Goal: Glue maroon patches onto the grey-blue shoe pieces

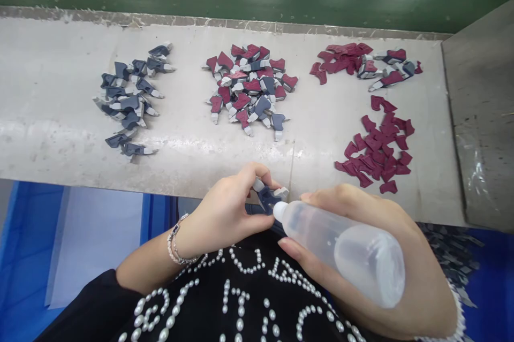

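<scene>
Above bench (52, 90), L hand (225, 213) w/ piece (267, 197), R hand (421, 288) bottle (345, 251).

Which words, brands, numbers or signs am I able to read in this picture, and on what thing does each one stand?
Black top: large letters made of pearl beads, too cut off and bent to read.
Plastic bottle: no text visible.
Grey piece and red pieces: no text visible.
</scene>
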Available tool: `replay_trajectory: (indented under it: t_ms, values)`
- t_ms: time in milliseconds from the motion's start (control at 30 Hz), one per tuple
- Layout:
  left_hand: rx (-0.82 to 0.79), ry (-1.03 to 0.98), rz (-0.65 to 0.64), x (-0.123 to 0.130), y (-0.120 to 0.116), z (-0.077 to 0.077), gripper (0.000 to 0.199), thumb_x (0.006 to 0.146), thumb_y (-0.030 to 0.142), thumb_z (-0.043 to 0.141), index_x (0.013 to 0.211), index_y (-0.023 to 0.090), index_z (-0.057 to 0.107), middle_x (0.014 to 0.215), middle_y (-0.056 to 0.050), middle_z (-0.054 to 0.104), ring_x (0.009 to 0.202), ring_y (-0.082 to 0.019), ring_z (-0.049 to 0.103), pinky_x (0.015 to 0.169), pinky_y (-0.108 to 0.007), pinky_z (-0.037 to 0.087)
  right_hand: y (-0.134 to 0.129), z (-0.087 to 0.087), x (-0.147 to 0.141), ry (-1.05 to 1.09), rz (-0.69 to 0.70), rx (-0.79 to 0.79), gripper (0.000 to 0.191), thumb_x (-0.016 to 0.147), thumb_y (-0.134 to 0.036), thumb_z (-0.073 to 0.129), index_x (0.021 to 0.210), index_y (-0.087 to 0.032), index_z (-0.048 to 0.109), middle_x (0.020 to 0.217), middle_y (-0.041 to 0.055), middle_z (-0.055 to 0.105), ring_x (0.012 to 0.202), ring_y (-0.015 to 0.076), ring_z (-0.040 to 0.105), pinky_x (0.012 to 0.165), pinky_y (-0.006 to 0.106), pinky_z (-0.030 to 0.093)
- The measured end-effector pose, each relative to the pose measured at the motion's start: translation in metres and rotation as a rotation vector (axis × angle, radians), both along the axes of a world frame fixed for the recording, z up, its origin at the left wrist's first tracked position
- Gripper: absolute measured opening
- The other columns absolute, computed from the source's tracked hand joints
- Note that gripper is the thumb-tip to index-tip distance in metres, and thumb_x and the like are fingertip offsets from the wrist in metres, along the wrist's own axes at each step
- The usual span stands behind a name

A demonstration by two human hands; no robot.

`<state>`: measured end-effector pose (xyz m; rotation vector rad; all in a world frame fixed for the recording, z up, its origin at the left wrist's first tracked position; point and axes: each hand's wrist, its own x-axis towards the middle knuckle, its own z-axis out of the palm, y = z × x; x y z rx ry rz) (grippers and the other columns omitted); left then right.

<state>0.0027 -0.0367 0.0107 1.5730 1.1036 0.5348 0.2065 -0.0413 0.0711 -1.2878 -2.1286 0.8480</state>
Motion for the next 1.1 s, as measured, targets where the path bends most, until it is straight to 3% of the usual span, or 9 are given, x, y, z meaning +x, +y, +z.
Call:
replay_trajectory:
  t_ms: [433,767,1100]
  values:
    - [-0.021,-0.046,0.051,0.0006,0.0026,0.0033,0.044,0.079,0.014,0.075,0.105,0.028,0.043,0.111,0.002,0.072,0.094,-0.019,0.072,0.079,-0.032,0.056,-0.0002,0.0024,0.0063,-0.036,0.086,0.038,0.037,0.084,-0.035,0.074,0.076,-0.026,0.039,0.071,-0.0064,0.064,0.056,0.0117,0.061,0.048,0.023,0.050]
    - [0.013,0.028,-0.016,-0.0003,0.0004,0.0027,0.048,0.075,0.009,0.073,0.108,0.027,0.043,0.111,0.002,0.071,0.079,-0.015,0.066,0.070,-0.030,0.054,0.0035,0.0016,0.0026,0.001,0.026,0.037,0.036,0.085,-0.042,0.073,0.077,-0.027,0.041,0.070,-0.0078,0.061,0.049,0.0096,0.057,0.044,0.022,0.048]
    - [0.003,0.016,-0.008,0.0013,0.0024,0.0033,0.043,0.079,0.016,0.074,0.107,0.026,0.043,0.111,-0.001,0.072,0.083,-0.018,0.069,0.073,-0.031,0.056,0.0024,0.0055,0.0054,0.033,0.080,-0.075,0.037,0.083,-0.032,0.075,0.075,-0.026,0.040,0.068,-0.0098,0.064,0.048,0.0084,0.057,0.048,0.022,0.050]
